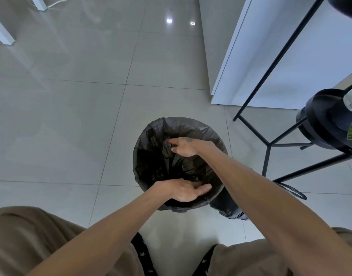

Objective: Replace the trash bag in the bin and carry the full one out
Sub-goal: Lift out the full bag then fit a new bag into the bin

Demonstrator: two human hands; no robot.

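1. The right hand (184, 147) reaches deep over the mouth of the bin, fingers spread and pointing toward the far-left inner wall. Its grip is loose and open; the fingertips (170, 141) press against the crinkled black plastic without closing round any of it.
2. The left hand (185, 190) sits at the near rim, palm turned up and inward, fingers stretched out flat together. That grip is open too, with the edge of the hand lying on the folded-over plastic rather than pinching it.
3. Both hands touch the same trash bag (191, 126), a thin black liner whose top is turned down over the rim all the way round, its middle sagging in loose folds into the dark inside.
4. The bin (149, 188) itself is round and stands on the pale tiled floor (71, 116), almost wholly covered by the liner.
5. Just beside the bin, on its near-right side and partly hidden under the right forearm, stands a full black bag (225, 202); a thin black cord (296, 192) lies on the floor to its right.
6. Further right is a black metal stand (268, 144) carrying a black pot (326, 120) with green leaves.
7. Behind that stands a white cabinet (270, 62).
8. At the bottom, the person's tan clothing frames both bare forearms.
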